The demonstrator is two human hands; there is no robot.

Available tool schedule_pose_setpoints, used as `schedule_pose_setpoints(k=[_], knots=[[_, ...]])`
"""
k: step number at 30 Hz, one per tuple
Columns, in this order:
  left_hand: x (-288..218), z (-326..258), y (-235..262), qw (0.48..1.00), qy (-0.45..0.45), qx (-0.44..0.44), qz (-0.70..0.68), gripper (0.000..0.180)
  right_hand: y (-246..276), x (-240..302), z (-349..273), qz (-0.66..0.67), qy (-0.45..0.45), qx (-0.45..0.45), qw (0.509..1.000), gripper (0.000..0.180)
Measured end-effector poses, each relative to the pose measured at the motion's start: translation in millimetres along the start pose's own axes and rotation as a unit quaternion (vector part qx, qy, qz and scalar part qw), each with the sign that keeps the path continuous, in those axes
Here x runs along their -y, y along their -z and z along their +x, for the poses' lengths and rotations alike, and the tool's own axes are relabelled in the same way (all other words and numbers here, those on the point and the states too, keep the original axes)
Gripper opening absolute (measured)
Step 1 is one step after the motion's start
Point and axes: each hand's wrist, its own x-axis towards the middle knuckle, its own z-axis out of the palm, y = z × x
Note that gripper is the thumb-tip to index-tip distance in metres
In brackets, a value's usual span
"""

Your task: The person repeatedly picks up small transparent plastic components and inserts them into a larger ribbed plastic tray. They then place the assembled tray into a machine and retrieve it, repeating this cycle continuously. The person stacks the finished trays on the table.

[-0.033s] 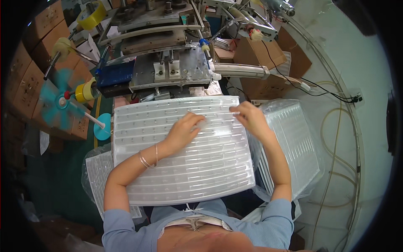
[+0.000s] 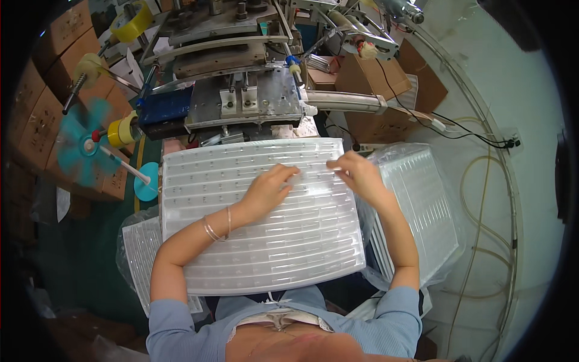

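Note:
A large white ribbed tray lies across my lap, tilted slightly. Its upper left rows carry small dark marks, and clear slender pieces line the rows on the middle and right. My left hand, with bracelets on the wrist, is over the tray's upper middle, its fingers curled together toward the right. At the tray's upper right, my right hand has thumb and fingers bent close in a pinch. What either hand holds, if anything, is too small to make out.
A metal press-like machine stands just beyond the tray. Wrapped white trays are stacked at my right, another tray at my left. A turquoise fan, tape rolls and cartons surround the place; cables hang along the right wall.
My left hand has shifted slightly to the right along the tray. My right hand's fingertips have moved a little left and down. The tray looks nearly unmoved.

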Motion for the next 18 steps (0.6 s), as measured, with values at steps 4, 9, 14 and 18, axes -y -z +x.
schedule_pose_setpoints(k=[4,9,14,18], knots=[[-8.2,18.8,-39.9,0.988,-0.077,0.012,0.134,0.024,-23.5,-15.7,-22.9,-0.113,0.051,0.087,0.988,0.024],[4.8,34.2,-57.3,0.947,-0.116,0.024,0.3,0.017,-37.9,-31.8,-28.7,-0.15,0.054,0.073,0.984,0.015],[18.8,31.0,-54.3,0.972,-0.111,0.042,0.204,0.02,-27.5,-22.6,-17.1,-0.01,0.028,0.039,0.999,0.018],[7.4,33.1,-66.7,0.971,-0.143,0.01,0.193,0.021,-17.6,-5.6,-2.3,0.06,0.005,-0.045,0.997,0.021]])
